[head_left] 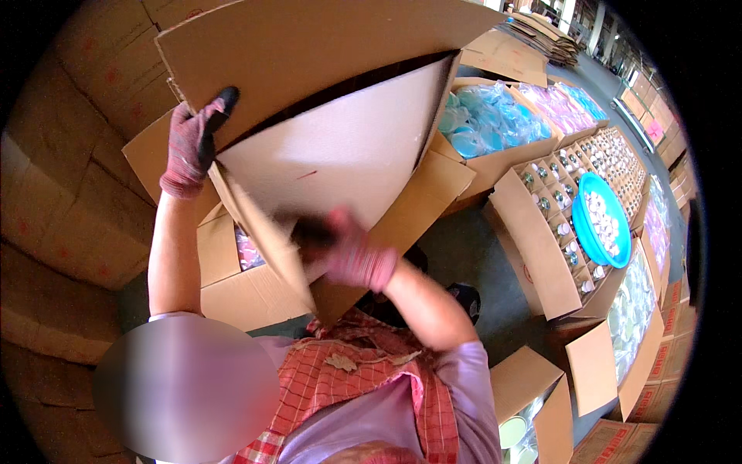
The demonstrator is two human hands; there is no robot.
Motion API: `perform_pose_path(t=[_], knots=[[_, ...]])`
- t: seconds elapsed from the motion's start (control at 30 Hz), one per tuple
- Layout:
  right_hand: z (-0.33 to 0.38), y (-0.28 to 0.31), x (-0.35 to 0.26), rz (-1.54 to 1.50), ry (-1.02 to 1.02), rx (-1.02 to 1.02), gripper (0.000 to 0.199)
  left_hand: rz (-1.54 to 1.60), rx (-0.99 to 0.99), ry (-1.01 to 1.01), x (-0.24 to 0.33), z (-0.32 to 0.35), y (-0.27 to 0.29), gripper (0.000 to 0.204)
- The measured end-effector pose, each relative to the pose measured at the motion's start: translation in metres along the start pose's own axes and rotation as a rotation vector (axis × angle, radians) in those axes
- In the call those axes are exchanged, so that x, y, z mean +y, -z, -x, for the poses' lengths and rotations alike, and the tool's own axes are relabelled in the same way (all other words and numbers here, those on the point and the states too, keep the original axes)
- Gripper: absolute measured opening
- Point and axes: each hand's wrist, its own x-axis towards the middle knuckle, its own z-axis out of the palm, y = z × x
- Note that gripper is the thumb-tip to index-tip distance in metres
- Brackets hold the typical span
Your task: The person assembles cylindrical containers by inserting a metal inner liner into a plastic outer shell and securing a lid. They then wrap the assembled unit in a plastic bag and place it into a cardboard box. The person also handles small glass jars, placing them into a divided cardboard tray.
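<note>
In front of me a large cardboard box (325, 58) stands with its flaps raised. A pale white sheet or panel (332, 147) lies across its inside, with a small reddish mark on it. My left hand (191, 145), in a red glove with dark fingertips, grips the box's raised flap at its left corner, thumb on the inner face. My right hand (352, 251), gloved alike, is over the near edge of the sheet beside the near flap (267, 232). Motion smears its fingers, and I cannot make out whether they hold anything.
Stacked cartons (69, 178) wall the left side. On the right, open boxes hold blue bagged lids (491, 120) and jars in dividers (560, 209). A blue basin (583, 224) of small pale pieces sits on the jars. Another open box (525, 379) stands near right.
</note>
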Motion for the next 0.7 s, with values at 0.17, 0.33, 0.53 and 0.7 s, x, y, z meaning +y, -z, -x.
perform_pose_path(t=[0.17,0.33,0.53,0.7], knots=[[-0.074,0.062,-0.032,0.565,-0.25,0.283,0.049,0.061,-0.005,0.022,0.008,0.01,-0.013,0.034],[-0.053,0.084,-0.073,0.729,-0.404,0.282,0.066,-0.305,0.06,0.152,-0.009,0.007,0.009,0.04],[0.134,0.176,-0.131,0.625,-0.49,0.713,0.028,-0.343,-0.385,0.053,-0.021,0.01,-0.026,0.079],[0.316,0.213,-0.154,0.395,-0.482,1.07,0.03,-0.394,-0.651,-0.05,-0.119,0.019,-0.148,0.081]])
